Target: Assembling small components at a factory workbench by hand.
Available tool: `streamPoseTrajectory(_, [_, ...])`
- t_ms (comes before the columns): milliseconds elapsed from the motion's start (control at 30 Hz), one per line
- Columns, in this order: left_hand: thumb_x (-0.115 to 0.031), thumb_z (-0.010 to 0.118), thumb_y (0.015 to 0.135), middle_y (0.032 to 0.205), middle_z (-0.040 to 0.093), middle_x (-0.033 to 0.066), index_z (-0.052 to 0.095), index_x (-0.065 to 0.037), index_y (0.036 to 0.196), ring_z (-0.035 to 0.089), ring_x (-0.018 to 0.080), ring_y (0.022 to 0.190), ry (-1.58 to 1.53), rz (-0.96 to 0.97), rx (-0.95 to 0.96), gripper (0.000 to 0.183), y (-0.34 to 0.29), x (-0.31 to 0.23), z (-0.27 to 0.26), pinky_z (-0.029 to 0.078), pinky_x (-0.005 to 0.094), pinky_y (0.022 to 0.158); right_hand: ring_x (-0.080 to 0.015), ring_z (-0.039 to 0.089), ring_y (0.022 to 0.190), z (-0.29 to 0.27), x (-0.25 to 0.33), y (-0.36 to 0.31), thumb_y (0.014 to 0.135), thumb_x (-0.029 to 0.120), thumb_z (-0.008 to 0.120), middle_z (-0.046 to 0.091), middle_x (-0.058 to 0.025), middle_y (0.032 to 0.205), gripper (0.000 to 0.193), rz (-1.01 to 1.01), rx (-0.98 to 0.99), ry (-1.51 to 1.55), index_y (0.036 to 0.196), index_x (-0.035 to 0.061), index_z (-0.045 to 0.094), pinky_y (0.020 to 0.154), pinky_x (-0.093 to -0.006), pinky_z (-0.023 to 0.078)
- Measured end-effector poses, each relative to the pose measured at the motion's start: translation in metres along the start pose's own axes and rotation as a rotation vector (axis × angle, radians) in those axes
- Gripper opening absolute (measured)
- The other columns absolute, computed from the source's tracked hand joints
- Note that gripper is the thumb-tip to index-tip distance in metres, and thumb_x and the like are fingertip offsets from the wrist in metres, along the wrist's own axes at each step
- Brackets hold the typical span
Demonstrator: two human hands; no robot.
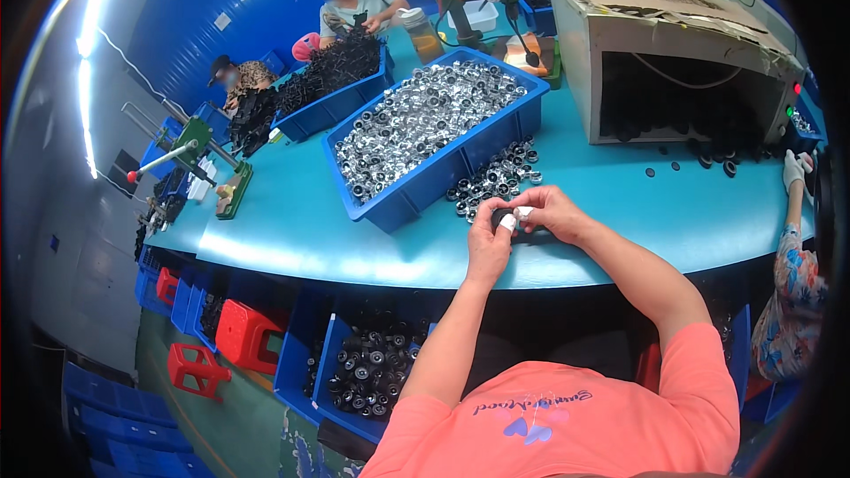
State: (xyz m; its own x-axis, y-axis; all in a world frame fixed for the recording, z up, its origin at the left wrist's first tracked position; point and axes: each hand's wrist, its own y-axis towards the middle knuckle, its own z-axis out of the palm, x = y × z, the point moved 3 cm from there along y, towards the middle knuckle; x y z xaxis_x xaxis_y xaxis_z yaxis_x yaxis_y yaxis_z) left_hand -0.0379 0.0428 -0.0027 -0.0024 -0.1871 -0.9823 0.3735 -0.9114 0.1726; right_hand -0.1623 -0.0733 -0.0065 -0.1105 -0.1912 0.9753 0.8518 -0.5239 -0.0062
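Observation:
My left hand (486, 243) and my right hand (556, 214) meet above the near edge of the teal table (611, 239). Both are closed on a small black round part (501, 213), mostly hidden by the fingers. White wraps cover the thumb or fingertips of each hand. Just beyond my hands lies a loose pile of small silver-and-black round pieces (498, 175). Behind that pile stands a blue crate (416, 195) heaped with similar shiny silver pieces (434, 111).
A box-shaped machine (580, 80) holds dark parts at the right. Green presses (235, 190) stand left and at the back. Two co-workers (359, 0) sit across the table; a gloved hand (795, 168) is at right. A crate of round parts (329, 372) and red stools (243, 336) are below.

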Motion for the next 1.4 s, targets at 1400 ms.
streamPoseTrajectory(1400, [-0.002, 0.079, 0.083, 0.098, 0.062, -0.0033, 0.063, -0.007, 0.124, 0.058, 0.0055, 0.087, -0.011, 0.027, 0.096, 0.044, -0.008, -0.019, 0.007, 0.049, 0.0220, 0.075, -0.0122, 0.063, 0.083, 0.014, 0.054, -0.076, 0.090, 0.015, 0.071, 0.072, -0.0040, 0.099, 0.023, -0.188, -0.233, -0.607, 0.111, 0.0072, 0.074, 0.076, -0.0300, 0.053])
